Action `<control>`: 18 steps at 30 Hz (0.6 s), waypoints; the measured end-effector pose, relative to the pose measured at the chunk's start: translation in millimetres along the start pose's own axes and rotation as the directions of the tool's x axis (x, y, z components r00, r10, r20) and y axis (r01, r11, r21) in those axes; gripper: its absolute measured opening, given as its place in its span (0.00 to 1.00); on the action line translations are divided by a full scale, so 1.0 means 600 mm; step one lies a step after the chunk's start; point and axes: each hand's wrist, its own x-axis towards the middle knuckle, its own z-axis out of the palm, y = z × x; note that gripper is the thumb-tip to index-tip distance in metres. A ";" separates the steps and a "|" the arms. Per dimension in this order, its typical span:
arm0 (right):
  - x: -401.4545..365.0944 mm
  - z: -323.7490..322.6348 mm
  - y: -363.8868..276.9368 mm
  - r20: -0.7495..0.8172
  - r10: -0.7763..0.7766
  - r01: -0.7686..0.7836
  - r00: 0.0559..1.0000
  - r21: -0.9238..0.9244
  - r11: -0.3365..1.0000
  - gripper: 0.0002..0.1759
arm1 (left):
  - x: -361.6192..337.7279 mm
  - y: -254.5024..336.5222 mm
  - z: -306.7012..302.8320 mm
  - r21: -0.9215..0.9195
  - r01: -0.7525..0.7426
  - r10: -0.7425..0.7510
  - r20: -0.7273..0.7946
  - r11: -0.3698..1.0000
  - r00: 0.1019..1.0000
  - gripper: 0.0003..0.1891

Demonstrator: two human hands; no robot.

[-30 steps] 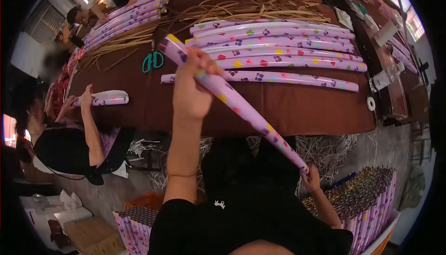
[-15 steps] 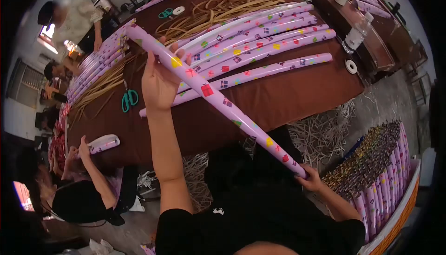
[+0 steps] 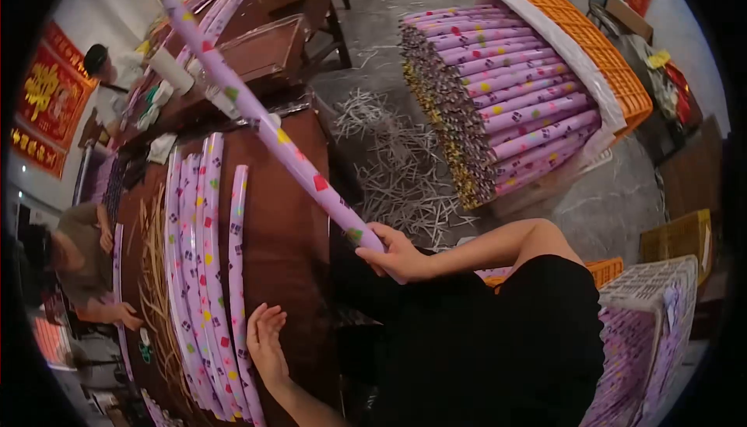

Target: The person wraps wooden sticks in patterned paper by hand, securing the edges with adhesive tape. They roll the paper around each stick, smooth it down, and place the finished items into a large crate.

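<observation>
My right hand (image 3: 398, 253) is wrapped round the lower end of a long purple printed roll (image 3: 288, 154), which slants up to the upper left, its far end in the air. My left hand (image 3: 268, 341) touches nothing that I can make out; its fingers are stretched out, beside a single purple roll (image 3: 238, 271) lying on the brown table (image 3: 288, 248). Several more purple rolls (image 3: 204, 271) lie side by side just left of that one. Thin brown strips (image 3: 156, 271) lie beyond them.
An orange crate (image 3: 599, 45) with a white liner holds many purple rolls. Paper shreds (image 3: 405, 170) litter the floor. A white crate (image 3: 661, 295) of rolls stands at the lower right. Across the table are a person (image 3: 82, 252) and green scissors (image 3: 145, 346).
The view has swung right, towards the orange crate. My left hand has let go of the roll's upper part and lowered beside the table rolls. My right hand still holds the roll.
</observation>
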 end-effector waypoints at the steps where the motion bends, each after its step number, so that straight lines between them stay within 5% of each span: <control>1: 0.011 -0.002 0.002 -0.027 -0.015 0.015 1.000 0.004 1.000 0.19 | 0.000 -0.005 0.000 0.000 0.019 -0.019 -0.067 1.000 0.998 0.19; 7: 0.081 -0.022 -0.032 -0.527 -0.106 0.224 0.843 0.165 0.960 0.13 | -0.008 -0.009 0.004 0.143 0.046 -0.017 -0.200 0.989 0.980 0.18; 18: 0.352 -0.096 -0.111 -0.808 -0.155 0.679 0.569 0.355 0.643 0.15 | -0.020 -0.010 0.035 0.395 0.061 0.061 -0.290 0.917 0.955 0.17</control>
